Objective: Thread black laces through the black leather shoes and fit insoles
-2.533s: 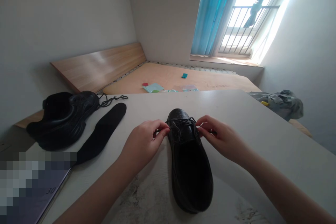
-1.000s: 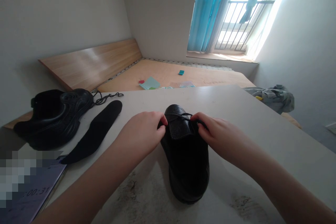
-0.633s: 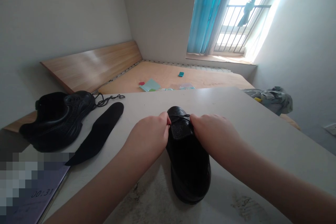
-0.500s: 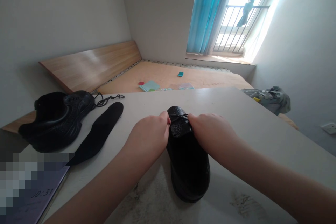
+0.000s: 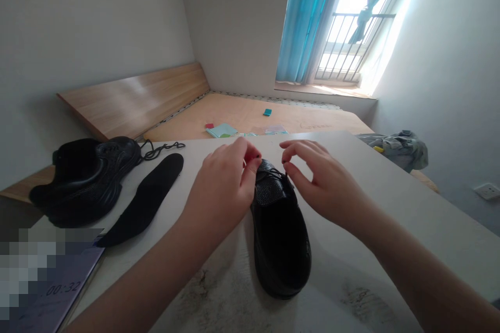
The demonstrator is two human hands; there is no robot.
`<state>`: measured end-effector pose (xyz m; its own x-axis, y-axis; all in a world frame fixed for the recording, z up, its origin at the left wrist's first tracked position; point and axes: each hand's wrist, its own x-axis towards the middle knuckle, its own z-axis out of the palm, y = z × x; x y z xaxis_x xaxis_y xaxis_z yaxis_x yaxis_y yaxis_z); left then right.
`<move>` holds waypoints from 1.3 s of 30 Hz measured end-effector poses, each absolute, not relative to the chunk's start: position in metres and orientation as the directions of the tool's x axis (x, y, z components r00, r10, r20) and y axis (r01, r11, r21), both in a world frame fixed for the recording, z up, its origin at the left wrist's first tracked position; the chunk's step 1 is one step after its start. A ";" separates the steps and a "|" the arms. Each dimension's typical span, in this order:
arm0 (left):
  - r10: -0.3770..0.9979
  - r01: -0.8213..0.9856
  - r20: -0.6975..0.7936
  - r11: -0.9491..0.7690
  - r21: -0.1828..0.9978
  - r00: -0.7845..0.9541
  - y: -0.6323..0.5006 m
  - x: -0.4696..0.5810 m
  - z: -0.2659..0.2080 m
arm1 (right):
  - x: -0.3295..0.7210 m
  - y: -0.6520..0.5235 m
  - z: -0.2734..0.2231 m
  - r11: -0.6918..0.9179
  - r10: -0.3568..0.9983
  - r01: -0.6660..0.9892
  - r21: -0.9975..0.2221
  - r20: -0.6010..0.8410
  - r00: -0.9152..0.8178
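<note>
A black shoe point(image 5: 281, 239) was set just right of the frame's lower centre, on a white table point(image 5: 398, 234), its toe pointed toward the top. At the left, a flat black insole point(image 5: 148, 200) was laid beside a second shoe point(image 5: 88, 179). The dark lace point(image 5: 274, 172) was pinched between thumb and forefinger of the left hand point(image 5: 224, 182), near the toe's left side, and of the right hand point(image 5: 326, 182), at its right. At mid-frame, flat items point(image 5: 221, 130) were scattered on a bed point(image 5: 242, 106); at upper right, blue curtains point(image 5: 302, 26) were hung.
</note>
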<state>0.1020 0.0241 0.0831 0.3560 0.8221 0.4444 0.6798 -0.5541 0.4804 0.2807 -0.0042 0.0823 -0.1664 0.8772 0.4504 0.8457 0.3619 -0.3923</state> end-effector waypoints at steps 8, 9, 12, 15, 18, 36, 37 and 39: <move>0.807 -0.141 0.583 -0.569 0.810 0.095 0.005 0.089 0.118 | 0.260 -0.016 0.138 0.496 0.847 0.166 -0.852 0.434 -0.306; 0.809 -0.175 0.583 -0.565 0.806 0.074 0.002 0.088 0.121 | 0.257 -0.017 0.142 0.492 0.842 0.161 -0.856 0.421 -0.338; 0.815 -0.257 0.577 -0.548 0.796 0.049 0.000 0.086 0.125 | 0.250 -0.019 0.151 0.506 0.814 0.136 -0.851 0.420 -0.402; 0.831 -0.272 0.551 -0.514 0.814 0.076 0.003 0.087 0.124 | 0.249 -0.016 0.155 0.540 0.801 0.123 -0.833 0.463 -0.379; 0.829 -0.186 0.557 -0.540 0.821 0.054 0.005 0.091 0.118 | 0.250 -0.010 0.153 0.571 0.802 0.113 -0.813 0.524 -0.287; 0.874 -0.116 0.334 -0.314 0.942 0.354 0.015 0.113 0.082 | 0.247 0.014 0.130 0.600 0.798 0.201 -0.774 0.599 -0.075; 0.883 -0.195 0.326 -0.274 0.942 0.337 0.018 0.112 0.083 | 0.253 0.018 0.131 0.603 0.779 0.299 -0.740 0.627 -0.021; 0.902 -0.345 0.302 -0.189 0.919 0.309 0.023 0.109 0.085 | 0.266 0.026 0.133 0.583 0.718 0.499 -0.642 0.694 0.053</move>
